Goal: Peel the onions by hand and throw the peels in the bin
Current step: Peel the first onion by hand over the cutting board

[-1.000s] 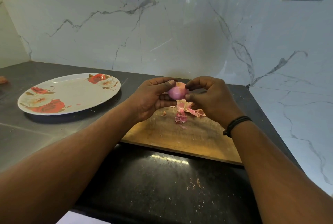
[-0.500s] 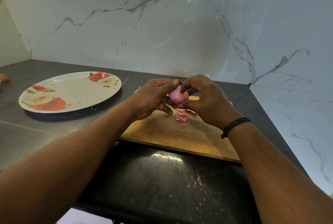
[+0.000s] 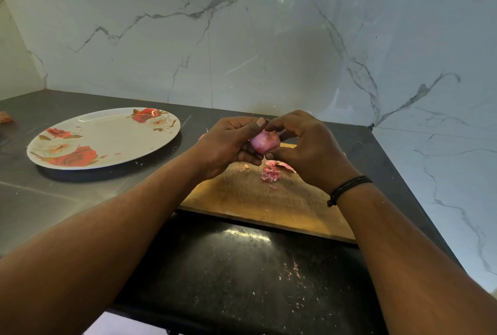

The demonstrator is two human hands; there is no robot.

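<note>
- Left hand (image 3: 228,143): forearm reaches in from lower left; fingers curl under the onion (image 3: 265,142), thumb lies across its top. Grip clamped on onion.
- Right hand (image 3: 306,149): forearm comes in from lower right, black wristband (image 3: 347,189) at wrist; fingers curl over the onion's right side, fingertips pinching at its top. Grip clamped on onion.
- Onion: pink, held between both hands, raised above the far edge of the cutting board (image 3: 258,200).
- Peels (image 3: 270,171): small pink heap on the board, just below the hands.
- Floral plate (image 3: 105,138): on the table (image 3: 40,200), left of the board.
</note>
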